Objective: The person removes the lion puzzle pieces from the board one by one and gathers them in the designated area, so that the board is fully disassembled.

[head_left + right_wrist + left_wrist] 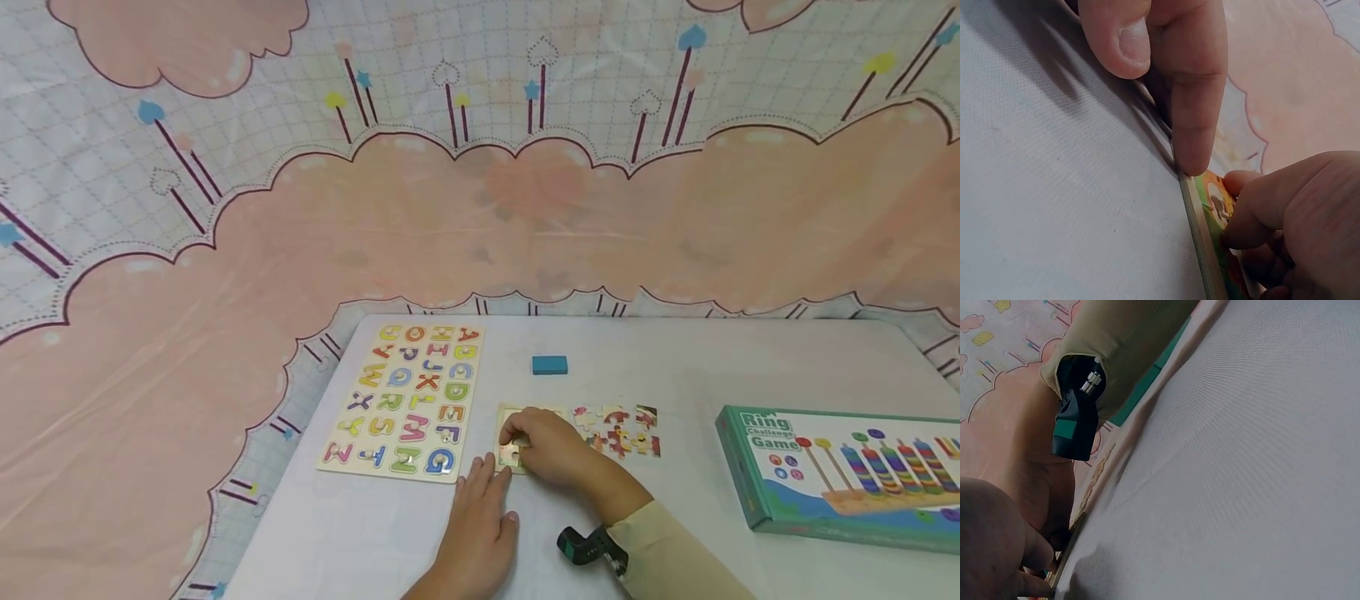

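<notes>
A small wooden jigsaw puzzle board [501, 417] lies flat on the white table. My right hand [551, 446] bends over it, and in the right wrist view its curled thumb and finger are around a colourful jigsaw piece [1219, 203] at the board. The piece's far side is hidden behind the fingers. My left hand [480, 525] lies in front, fingers straight; one fingertip touches the board's near edge [1194, 219]. Loose jigsaw pieces [617, 433] with printed pictures are laid out just right of the board.
An alphabet board [396, 404] with coloured letters lies to the left. Behind the jigsaw is a blue block [550, 365]. A green-edged Ring Challenge Game box [840, 475] takes up the right side. A black strap device [588, 547] is on my right wrist.
</notes>
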A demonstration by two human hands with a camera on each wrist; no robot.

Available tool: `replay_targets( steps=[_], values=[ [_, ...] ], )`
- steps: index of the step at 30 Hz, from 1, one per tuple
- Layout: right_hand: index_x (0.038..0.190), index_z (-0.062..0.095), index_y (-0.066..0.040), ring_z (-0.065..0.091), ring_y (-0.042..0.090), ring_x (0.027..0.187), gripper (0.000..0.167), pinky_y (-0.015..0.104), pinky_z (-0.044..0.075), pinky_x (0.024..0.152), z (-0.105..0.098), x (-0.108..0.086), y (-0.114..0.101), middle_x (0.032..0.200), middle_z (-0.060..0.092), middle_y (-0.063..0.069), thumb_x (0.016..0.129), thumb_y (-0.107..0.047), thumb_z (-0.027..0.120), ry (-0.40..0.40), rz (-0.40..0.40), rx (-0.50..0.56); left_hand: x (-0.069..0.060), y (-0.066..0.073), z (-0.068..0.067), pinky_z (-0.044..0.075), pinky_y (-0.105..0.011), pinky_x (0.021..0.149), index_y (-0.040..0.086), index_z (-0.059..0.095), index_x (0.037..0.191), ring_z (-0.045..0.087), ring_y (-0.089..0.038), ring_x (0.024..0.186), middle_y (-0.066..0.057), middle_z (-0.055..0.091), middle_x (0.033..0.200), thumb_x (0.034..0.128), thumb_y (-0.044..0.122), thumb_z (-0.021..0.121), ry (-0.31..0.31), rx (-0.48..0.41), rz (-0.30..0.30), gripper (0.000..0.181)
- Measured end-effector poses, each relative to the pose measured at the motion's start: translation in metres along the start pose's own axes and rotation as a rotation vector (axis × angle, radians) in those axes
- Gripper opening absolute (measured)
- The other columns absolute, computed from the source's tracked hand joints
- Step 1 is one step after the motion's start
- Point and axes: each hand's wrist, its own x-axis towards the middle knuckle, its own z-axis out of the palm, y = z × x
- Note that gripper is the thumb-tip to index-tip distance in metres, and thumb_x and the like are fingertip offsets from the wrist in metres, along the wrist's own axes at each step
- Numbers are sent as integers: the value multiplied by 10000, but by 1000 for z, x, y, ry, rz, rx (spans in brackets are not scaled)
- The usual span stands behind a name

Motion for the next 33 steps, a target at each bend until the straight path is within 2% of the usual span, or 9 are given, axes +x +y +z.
replay_targets(
  steps=[4, 11, 21, 28, 33],
  values=[
    [958, 721, -220, 583, 200, 972, 294, 466, 529, 956, 1, 1, -1, 998, 650, -48, 887, 64, 736, 3, 7, -6, 0, 0, -1, 48, -630, 1291, -29, 442, 1576, 82, -363, 1644, -211, 202, 1753, 1063, 155, 547, 3, 2, 0, 554],
    [936, 702, -227, 587, 196, 979, 305, 472, 525, 988, 2, 0, -2, 986, 672, -68, 895, 74, 732, 15, 10, 27, 0, 0, -2, 38, -633, 1290, -23, 434, 1581, 70, -361, 1645, -209, 188, 1757, 1066, 175, 552, -11, -20, -9, 564],
    [930, 725, -223, 585, 144, 856, 265, 341, 541, 838, 9, -3, 2, 878, 641, -99, 925, 41, 713, 84, 10, 80, 1, 1, -6, 23, -647, 1284, -2, 420, 1596, 46, -350, 1649, -185, 157, 1770, 1072, 245, 570, -55, -38, -32, 598],
    [932, 733, -215, 563, 141, 804, 184, 301, 515, 731, 9, -4, 1, 843, 619, -99, 917, -32, 718, 109, -1, 85, 1, -1, -4, 30, -648, 1284, -17, 415, 1596, 55, -361, 1646, -203, 161, 1765, 1060, 238, 586, -44, -22, -9, 617],
    [946, 727, -218, 563, 136, 816, 160, 301, 512, 739, 9, -4, 1, 858, 619, -104, 948, -59, 736, 107, -15, 78, 0, -3, -2, 26, -646, 1285, -19, 410, 1595, 51, -362, 1647, -207, 154, 1765, 1059, 246, 586, -48, -18, -3, 624]
  ],
)
